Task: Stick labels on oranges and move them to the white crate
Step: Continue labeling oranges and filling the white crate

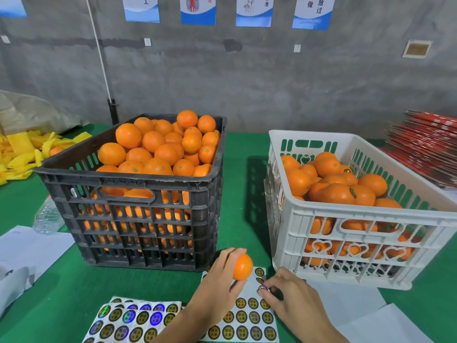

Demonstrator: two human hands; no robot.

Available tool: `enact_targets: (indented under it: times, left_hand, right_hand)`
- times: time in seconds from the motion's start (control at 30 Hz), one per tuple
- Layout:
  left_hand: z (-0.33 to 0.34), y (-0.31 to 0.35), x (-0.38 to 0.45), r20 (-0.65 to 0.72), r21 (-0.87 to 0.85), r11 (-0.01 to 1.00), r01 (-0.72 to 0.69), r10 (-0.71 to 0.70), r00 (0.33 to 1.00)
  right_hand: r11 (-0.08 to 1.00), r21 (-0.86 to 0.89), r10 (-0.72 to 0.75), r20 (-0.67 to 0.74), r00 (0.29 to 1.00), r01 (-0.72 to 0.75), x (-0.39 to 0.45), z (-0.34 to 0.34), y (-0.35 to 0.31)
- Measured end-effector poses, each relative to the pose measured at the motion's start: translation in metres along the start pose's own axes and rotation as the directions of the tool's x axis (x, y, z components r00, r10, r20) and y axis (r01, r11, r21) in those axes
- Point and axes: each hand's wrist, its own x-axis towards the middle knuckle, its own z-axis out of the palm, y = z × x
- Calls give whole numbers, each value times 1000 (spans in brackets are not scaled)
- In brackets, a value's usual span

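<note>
Left hand (217, 283) grips a round orange (242, 266) above the white label sheet (247, 315) at the green-covered table's (61, 293) near edge while right hand (294, 300) pinches a round holographic label (262, 289), apparently mid-peel; next, press it on, then reach the white slotted plastic crate (346, 229) rightward.

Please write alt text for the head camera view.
A left hand holds an orange while the right hand peels a label from a sticker sheet, before a black crate and white crate of oranges.
</note>
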Motion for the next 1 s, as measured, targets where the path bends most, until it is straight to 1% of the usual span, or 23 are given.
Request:
enact_targets:
  times: [0.03,0.07,0.1,0.17,0.27,0.37,0.4,0.43,0.47,0.5,0.53,0.57,0.6,0.67,0.77,0.83,0.9,1.0]
  left_hand:
    - [0,-1,0,-5,3,1000,-7,7,1000]
    - [-1,-1,0,-9,5,1000,-14,14,1000]
    - [-1,-1,-1,-12,7,1000,-22,22,1000]
    - [0,-2,-1,-17,12,999,-37,38,999]
    - [0,-3,-1,-15,16,999,-33,34,999]
    - [0,-2,0,-5,29,999,-21,22,1000]
    - [0,-2,1,-4,31,999,-17,18,1000]
    - [0,-2,0,-3,29,999,-17,17,1000]
    - [-1,-1,0,-3,24,999,-21,21,1000]
    - [-2,-1,1,-5,18,1000,-26,26,1000]
    - [-2,-1,1,-10,11,1000,-26,27,1000]
    - [-2,-1,2,-11,3,1000,-20,20,1000]
    - [-1,0,2,-8,-5,1000,-9,9,1000]
    - [-1,1,3,0,-21,1000,10,-10,1000]
    - [-4,5,5,-28,-61,998,23,-25,999]
    - [-11,13,9,-85,-111,994,17,-26,996]
    - [-22,26,17,-160,-169,985,-15,-13,987]
    - [-50,52,35,-262,-226,968,-105,43,964]
  right_hand:
    - [997,-58,-45,-2,999,45,0,-2,-1]
    - [985,-139,-112,-35,993,107,1,-3,-1]
    - [969,-187,-177,-82,981,159,0,-4,-2]
    - [942,-250,-256,-106,961,223,0,-8,-6]
    - [898,-324,-352,-127,927,297,2,-4,-6]
    - [877,-329,-406,-112,907,352,1,-5,-7]
    - [888,-285,-399,-91,913,360,-2,-6,-7]
    - [914,-206,-371,-75,926,349,-4,-7,-9]
    - [951,-63,-306,-70,949,302,-6,-8,-12]
    - [970,116,-208,-47,977,212,-7,-9,-17]
    - [943,313,-114,-15,993,113,-5,-7,-20]
    - [884,466,-35,-19,999,40,-3,-4,-24]
    - [838,545,40,-48,998,-8,1,-1,-27]
    - [792,608,133,-75,988,-60,7,3,-34]
    - [786,611,188,-93,978,-93,15,3,-39]
    - [814,578,183,-163,970,-56,21,-2,-42]
    - [825,566,159,-256,954,15,28,-16,-52]
    - [817,560,127,-412,902,141,39,-48,-71]
